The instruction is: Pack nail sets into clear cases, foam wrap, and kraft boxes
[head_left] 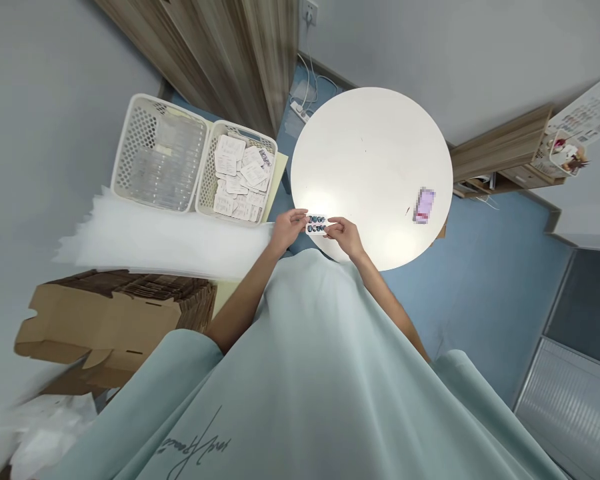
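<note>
Between my two hands is a small white card (pixel 316 225) bearing two rows of dark, glossy pieces that look like press-on nails. The fingers of my left hand (pixel 288 230) pinch its left end. At the opposite end, my right hand (pixel 346 236) grips the card's edge, its fingertips over the last pieces. The card is held over the near left rim of a round white table (pixel 370 153). To the left of my hands, a white basket (pixel 203 193) holds many loose printed cards (pixel 237 177).
Another white basket (pixel 123 157) holds stacked clear plastic boxes (pixel 167 163). White foam sheets (pixel 170 240) lie in front, with folded cardboard boxes (pixel 100 317) nearer me. A blurred purple object (pixel 424 205) rests on the table's right side. A power strip (pixel 300 112) lies behind the table.
</note>
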Demonstrator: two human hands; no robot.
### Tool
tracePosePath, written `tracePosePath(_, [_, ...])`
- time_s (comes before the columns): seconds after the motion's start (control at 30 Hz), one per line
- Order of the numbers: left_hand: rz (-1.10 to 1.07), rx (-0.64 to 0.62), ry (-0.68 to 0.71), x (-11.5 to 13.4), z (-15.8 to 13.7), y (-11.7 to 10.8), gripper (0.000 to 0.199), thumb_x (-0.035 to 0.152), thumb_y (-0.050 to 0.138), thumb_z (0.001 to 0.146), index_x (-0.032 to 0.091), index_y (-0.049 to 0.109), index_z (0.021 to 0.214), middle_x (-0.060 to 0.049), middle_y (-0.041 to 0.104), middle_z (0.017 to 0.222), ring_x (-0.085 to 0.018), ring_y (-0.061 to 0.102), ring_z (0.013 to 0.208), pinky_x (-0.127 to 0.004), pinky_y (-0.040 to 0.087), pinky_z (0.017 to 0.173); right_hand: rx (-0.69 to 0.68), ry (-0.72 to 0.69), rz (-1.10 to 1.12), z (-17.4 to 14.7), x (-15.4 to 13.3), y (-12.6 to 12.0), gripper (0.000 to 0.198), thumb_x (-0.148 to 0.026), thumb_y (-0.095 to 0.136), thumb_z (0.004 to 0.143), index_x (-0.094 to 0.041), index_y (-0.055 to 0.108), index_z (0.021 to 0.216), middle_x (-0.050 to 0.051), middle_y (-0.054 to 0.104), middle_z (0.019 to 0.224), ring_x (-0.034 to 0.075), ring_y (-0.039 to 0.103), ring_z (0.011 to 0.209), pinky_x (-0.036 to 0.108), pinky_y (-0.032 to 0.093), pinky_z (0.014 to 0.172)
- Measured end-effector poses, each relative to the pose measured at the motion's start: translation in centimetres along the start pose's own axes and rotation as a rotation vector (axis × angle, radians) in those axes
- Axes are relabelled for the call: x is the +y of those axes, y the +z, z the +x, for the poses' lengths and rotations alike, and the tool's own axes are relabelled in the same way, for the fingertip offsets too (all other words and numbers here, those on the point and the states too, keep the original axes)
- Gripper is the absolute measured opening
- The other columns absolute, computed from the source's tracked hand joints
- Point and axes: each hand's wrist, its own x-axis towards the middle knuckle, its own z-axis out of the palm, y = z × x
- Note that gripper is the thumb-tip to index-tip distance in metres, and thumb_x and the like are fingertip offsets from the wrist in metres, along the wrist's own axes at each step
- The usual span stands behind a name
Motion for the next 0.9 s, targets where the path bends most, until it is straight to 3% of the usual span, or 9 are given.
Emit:
tracePosePath(0.1, [0.098,-0.050,-0.046,-1.2,1.3,0.2,0.042,0.039,0.086,0.086,0.017,0.081,0.122,-0.017,0.083,0.131,-0.034,0.081,0.119,-0.051,0.069,0.105,0.022,0.091,-0.019,1.1,1.9,0.6,0.046,-0.048,0.103,0.074,-0.023,0.072,0.096,-0.005,0.077,0.074,0.019,0.082,0.080,0.042,0.071,0.102])
tracePosePath(0.23, [0.225,-0.109,-0.085,-1.8,2.5,0.1,0.060,0.024,0.079,0.090,0.017,0.074,0.150,-0.019,0.078,0.148,-0.036,0.077,0.133,-0.054,0.063,0.117,0.117,0.143,-0.199,1.7,2.8,0.5,0.024,-0.029,0.089,0.092,-0.023,0.072,0.107,0.002,0.085,0.094,0.023,0.085,0.097,0.044,0.068,0.109])
tracePosePath(0.37, [0.324,-0.081,-0.101,-2.1,3.6,-0.6,0.068,0.018,0.077,0.091,0.017,0.067,0.158,-0.021,0.069,0.163,-0.039,0.069,0.148,-0.056,0.059,0.123,0.214,0.183,-0.485,1.5,2.7,0.1,0.029,-0.027,0.082,0.098,-0.021,0.073,0.125,0.016,0.083,0.138,0.029,0.083,0.122,0.046,0.065,0.114])
tracePosePath(0.5, [0.335,-0.070,-0.047,-1.9,3.5,-2.4,0.062,0.017,0.073,0.092,0.019,0.070,0.153,-0.018,0.072,0.160,-0.036,0.071,0.146,-0.056,0.057,0.127,0.148,0.177,-0.548,1.2,2.2,0.5,0.026,-0.029,0.080,0.099,-0.020,0.075,0.123,0.017,0.083,0.139,0.029,0.082,0.124,0.046,0.064,0.113])
tracePosePath(0.7, [0.270,-0.040,0.037,-0.3,1.7,-7.5,0.053,0.023,0.073,0.093,0.022,0.074,0.146,-0.015,0.077,0.152,-0.033,0.074,0.141,-0.055,0.059,0.125,0.092,0.014,-0.450,1.5,0.9,3.2,0.024,-0.035,0.080,0.096,-0.023,0.077,0.116,0.011,0.086,0.127,0.028,0.082,0.120,0.048,0.063,0.116])
tracePosePath(0.9, [0.259,0.148,0.093,1.1,1.3,-15.4,0.044,0.027,0.073,0.095,0.022,0.075,0.139,-0.015,0.077,0.149,-0.032,0.076,0.136,-0.052,0.062,0.121,-0.009,-0.105,-0.380,2.1,-2.3,7.4,0.041,-0.054,0.079,0.095,-0.024,0.077,0.124,0.011,0.085,0.129,0.027,0.083,0.111,0.050,0.065,0.110])
